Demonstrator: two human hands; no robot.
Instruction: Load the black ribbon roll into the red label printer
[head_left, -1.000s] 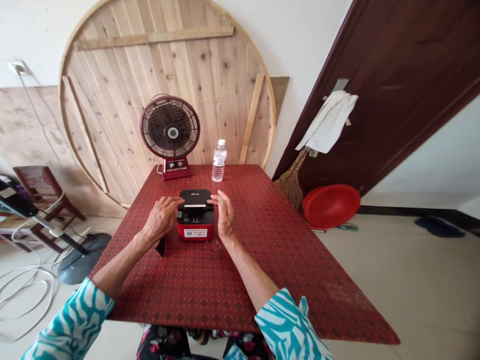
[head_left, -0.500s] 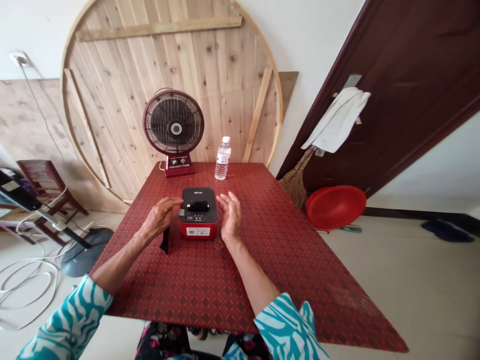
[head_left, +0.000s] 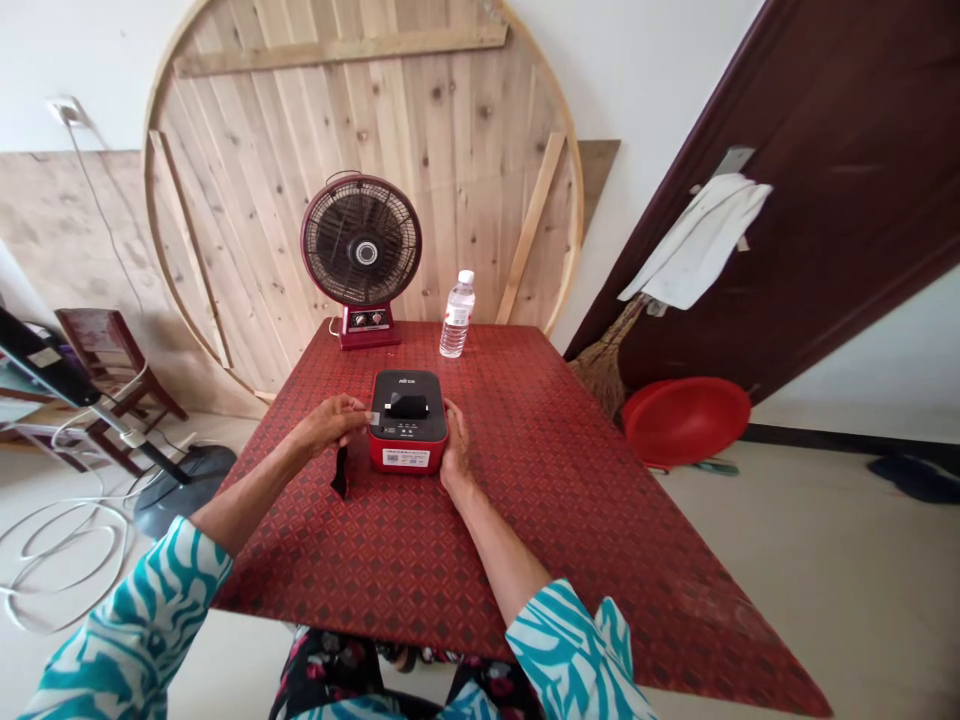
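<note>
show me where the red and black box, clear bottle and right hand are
Red and black box (head_left: 409, 425): head view, on its black top.
Clear bottle (head_left: 457, 316): head view, on its label.
Right hand (head_left: 457, 450): head view, on the middle of the hand.

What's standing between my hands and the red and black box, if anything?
Nothing visible. The right hand is against the right side of the box; the left hand is at its left edge. The bottle and fan stand beyond it.
</note>
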